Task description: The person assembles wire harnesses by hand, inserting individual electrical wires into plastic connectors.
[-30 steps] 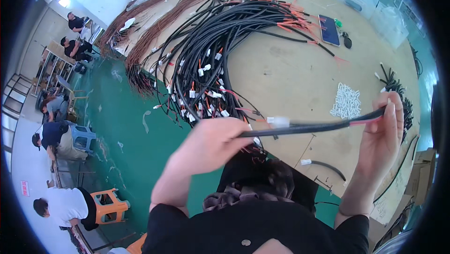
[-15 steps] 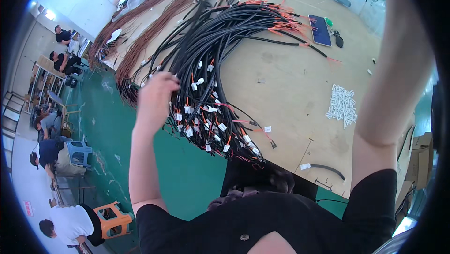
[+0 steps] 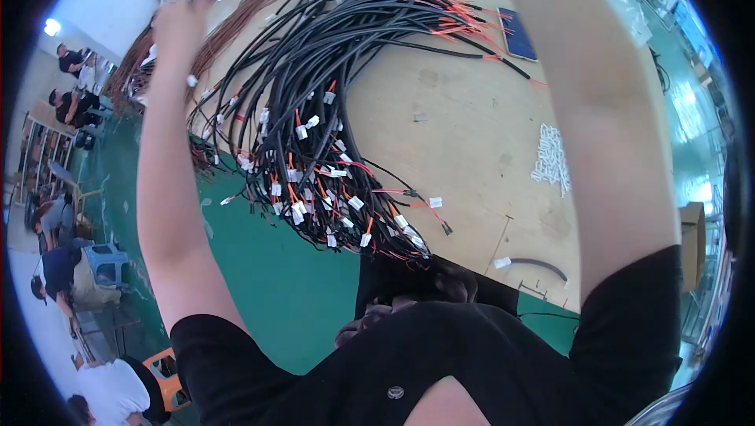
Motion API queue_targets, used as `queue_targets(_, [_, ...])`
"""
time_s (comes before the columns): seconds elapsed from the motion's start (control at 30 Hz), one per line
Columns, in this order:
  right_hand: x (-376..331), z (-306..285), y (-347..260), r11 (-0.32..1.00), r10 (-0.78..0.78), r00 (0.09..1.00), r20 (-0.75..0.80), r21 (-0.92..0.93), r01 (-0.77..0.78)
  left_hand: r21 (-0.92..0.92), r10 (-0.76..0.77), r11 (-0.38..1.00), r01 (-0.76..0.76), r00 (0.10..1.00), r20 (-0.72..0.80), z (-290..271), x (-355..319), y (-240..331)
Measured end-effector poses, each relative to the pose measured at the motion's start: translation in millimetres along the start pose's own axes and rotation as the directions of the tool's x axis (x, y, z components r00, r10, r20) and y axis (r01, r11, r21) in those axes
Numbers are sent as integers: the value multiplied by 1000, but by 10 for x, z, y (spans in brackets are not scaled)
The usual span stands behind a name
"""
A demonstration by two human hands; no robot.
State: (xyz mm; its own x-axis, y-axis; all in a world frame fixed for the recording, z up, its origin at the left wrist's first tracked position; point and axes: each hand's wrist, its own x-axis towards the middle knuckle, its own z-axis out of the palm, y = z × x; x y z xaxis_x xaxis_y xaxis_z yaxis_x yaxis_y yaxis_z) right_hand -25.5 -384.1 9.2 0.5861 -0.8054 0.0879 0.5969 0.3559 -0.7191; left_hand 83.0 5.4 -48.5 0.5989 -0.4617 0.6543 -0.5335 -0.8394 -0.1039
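Observation:
My left hand (image 3: 181, 23) is at the far left, over the brown wires (image 3: 248, 13). Its fingers are smeared by motion, so I cannot tell what they hold, if anything. My right forearm (image 3: 605, 135) reaches up across the right side of the table, and the hand lies beyond the top edge. Between my arms lies a large bundle of black cables (image 3: 314, 56), curving toward me. Orange-red wire ends (image 3: 460, 17) fan out at its far right. White connectors (image 3: 299, 210) and thin leads crowd its near end, which overhangs the table edge.
A phone (image 3: 517, 35) lies beyond the cables, partly behind my forearm. Small white tubes (image 3: 550, 160) are heaped at the right. A short black cable piece (image 3: 539, 266) with a white tag sits near the front edge. Co-workers and an orange stool (image 3: 167, 375) are at the left.
My left hand has moved from above the black bundle up and left to the brown wires. The right arm has swung left. A dark blurred strip over the bundle no longer shows.

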Motion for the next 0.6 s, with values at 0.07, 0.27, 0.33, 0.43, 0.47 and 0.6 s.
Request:
queue_targets(0.07, [-508,-401,353,968,118,992,-40,-220,-124,-66,191,980,-186,978,81,56,-301,542])
queue_targets(0.27, [-1474,-1448,1232,779,499,797,-341,-227,-585,-234,543,824,-516,837,65,341,-901,1499])
queue_targets(0.33, [-1552,-1491,1317,774,586,757,-290,-76,-629,-273,528,825,-495,847,61,382,-895,1559])
queue_targets(0.43, [-1717,-1312,1232,811,559,774,-297,4,-585,-450,561,737,-504,828,-9,144,-975,1543])
queue_targets(0.47, [-1781,-1348,1150,815,556,773,-306,15,-580,-529,572,684,-503,819,-40,-19,-1037,1510])
queue_targets(0.6, [-2453,-1519,598,859,478,879,-2,210,-466,-572,539,637,-516,829,-148,-617,-1365,1323])
